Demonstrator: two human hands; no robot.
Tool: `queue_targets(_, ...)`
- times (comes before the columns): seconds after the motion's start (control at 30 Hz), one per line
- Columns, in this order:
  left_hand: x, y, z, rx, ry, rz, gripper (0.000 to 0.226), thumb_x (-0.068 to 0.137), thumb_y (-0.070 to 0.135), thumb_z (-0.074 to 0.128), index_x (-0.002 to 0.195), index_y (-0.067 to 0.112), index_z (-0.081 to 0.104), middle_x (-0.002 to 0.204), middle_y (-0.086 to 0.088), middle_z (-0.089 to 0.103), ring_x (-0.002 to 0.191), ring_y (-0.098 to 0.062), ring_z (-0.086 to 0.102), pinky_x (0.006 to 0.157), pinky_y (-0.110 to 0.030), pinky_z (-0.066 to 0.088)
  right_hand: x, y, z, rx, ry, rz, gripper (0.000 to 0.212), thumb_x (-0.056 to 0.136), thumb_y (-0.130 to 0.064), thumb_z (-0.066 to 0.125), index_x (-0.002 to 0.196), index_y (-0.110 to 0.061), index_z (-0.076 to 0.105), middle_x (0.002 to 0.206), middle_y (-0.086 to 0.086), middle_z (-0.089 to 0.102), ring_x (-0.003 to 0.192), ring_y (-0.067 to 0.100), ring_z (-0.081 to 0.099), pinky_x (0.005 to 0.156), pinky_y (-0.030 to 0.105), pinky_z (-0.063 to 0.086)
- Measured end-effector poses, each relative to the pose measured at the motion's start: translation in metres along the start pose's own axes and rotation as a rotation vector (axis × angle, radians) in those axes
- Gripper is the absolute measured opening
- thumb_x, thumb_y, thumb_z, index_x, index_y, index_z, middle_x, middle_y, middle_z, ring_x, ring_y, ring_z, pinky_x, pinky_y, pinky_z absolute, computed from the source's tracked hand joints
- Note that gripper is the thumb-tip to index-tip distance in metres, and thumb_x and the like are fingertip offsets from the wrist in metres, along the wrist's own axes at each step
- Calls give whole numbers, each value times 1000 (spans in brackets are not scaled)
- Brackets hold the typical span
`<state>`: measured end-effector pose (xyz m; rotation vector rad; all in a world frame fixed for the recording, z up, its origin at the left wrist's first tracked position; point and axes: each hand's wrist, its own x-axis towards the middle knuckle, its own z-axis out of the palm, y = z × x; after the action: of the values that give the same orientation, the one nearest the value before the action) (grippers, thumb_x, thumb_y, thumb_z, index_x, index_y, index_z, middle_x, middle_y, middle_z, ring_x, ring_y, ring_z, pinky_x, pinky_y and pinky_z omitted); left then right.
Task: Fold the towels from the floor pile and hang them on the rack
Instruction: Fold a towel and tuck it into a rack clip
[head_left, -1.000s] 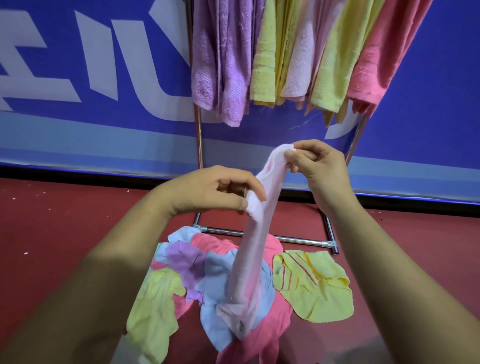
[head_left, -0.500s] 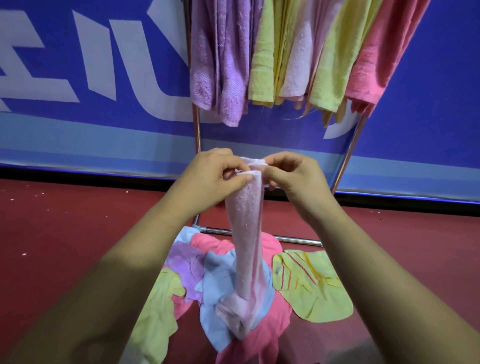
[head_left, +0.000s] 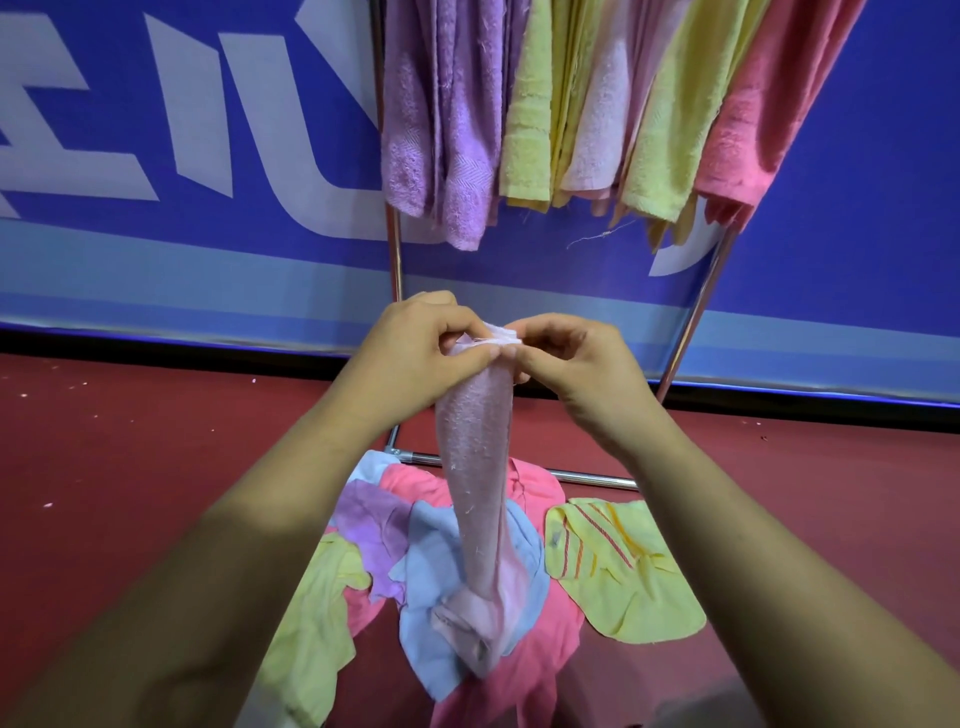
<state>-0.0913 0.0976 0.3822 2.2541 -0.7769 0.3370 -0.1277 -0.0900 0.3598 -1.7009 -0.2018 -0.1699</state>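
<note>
A pale pink towel (head_left: 475, 483) hangs in a narrow bunch in front of me, its lower end bunched over the floor pile (head_left: 431, 571). My left hand (head_left: 415, 358) and my right hand (head_left: 576, 364) both pinch its top edge, fingertips close together. The pile holds blue, purple, pink and yellow-green towels on the red floor. Behind it stands the metal rack (head_left: 396, 270), with purple, yellow, light pink and pink towels (head_left: 571, 104) draped over it.
A yellow towel with red stripes (head_left: 618, 566) lies flat on the floor right of the pile. The rack's base bar (head_left: 587, 475) runs along the floor behind the pile. A blue banner wall (head_left: 208, 156) closes off the back. Red floor lies on both sides.
My hands came together at the towel's top edge; one second ago the right held it higher and the left gripped lower down. The towel now hangs straight.
</note>
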Motion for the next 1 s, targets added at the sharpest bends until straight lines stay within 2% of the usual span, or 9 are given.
queue_targets(0.13,-5,-8,-5,139,-278,-32,16,72,63,65,69,49,58,108,6,42,105,-13,36,99,-25,36,-1,-1,-7,-147,8,-21,12,90,-2,67,95,-10,74,88,12,74,79,13,62,80,48,56)
queue_targets(0.23,-9,-15,-12,245,-330,-39,18,74,57,69,76,40,62,123,9,33,115,-13,31,110,-41,32,-2,-2,-13,-277,-26,-27,10,92,-6,66,95,-12,73,89,15,72,75,13,59,75,47,55)
queue_targets(0.37,-7,-18,-12,274,-173,101,17,79,42,70,84,26,65,126,2,39,116,-17,42,102,-48,41,-2,0,-18,-352,-40,-47,9,91,-7,64,91,-13,71,77,3,69,69,7,54,68,32,49)
queue_targets(0.47,-7,-20,-8,282,-167,141,13,82,31,72,86,21,64,124,0,50,112,-20,53,94,-45,48,-2,-2,-20,-366,-34,-53,8,90,-7,64,90,-12,71,71,-7,64,64,5,52,64,22,44)
queue_targets(0.6,-9,-17,-9,202,-167,150,25,86,33,71,79,24,49,79,8,53,73,-8,51,66,-33,45,-4,-3,-19,-384,-47,-71,7,90,-10,64,90,-13,69,80,11,67,69,10,53,67,32,47)
queue_targets(0.67,-9,-15,-10,152,-201,163,32,88,30,73,75,26,44,68,8,49,66,-10,46,59,-30,41,-4,-5,-20,-392,-49,-70,7,89,-11,62,89,-14,68,80,13,66,68,11,52,66,33,47)
queue_targets(0.77,-7,-21,-12,94,-294,177,8,88,20,74,92,21,67,78,14,55,75,-4,55,68,-21,44,-5,-7,-24,-396,-39,-64,8,89,-9,62,88,-14,68,80,13,66,66,9,50,65,29,43)
queue_targets(0.87,-7,-27,-12,130,-327,175,24,89,8,71,110,20,74,77,16,49,78,11,52,71,-6,36,-6,-6,-26,-387,-43,-56,9,90,-9,62,88,-15,68,81,11,67,68,9,52,67,31,45)
queue_targets(1.0,-8,-25,-15,176,-313,170,13,93,23,68,105,24,70,82,10,58,79,2,54,74,-16,41,-6,-4,-28,-393,-55,-54,8,90,-11,62,88,-16,68,79,10,66,68,10,51,68,36,46)
